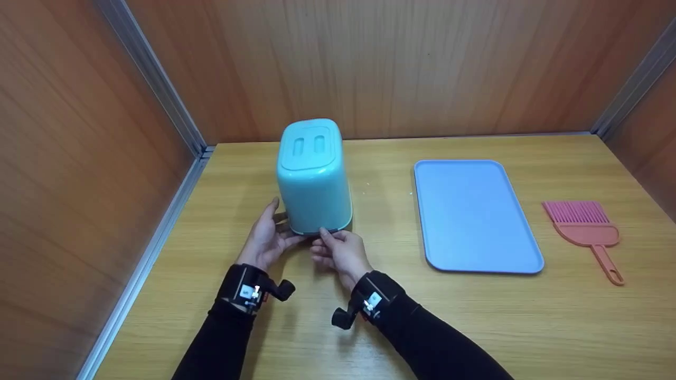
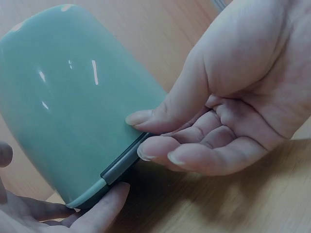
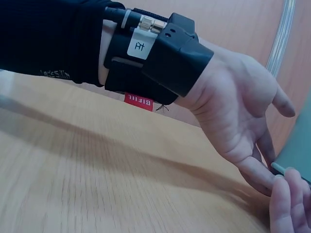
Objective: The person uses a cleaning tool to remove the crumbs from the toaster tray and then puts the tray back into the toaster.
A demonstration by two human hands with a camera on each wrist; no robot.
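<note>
Turquoise bin tilts between left hand and right hand, fingers touching its rim.

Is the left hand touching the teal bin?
Touching: the left wrist view shows the left hand's thumb tip and fingertips against the teal bin near its rim.

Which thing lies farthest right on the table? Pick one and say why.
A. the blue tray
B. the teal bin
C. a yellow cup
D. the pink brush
D: in the head view the pink brush lies right of the blue tray, while the teal bin stands to the left, with the left hand and right hand at its lower rim.
</note>
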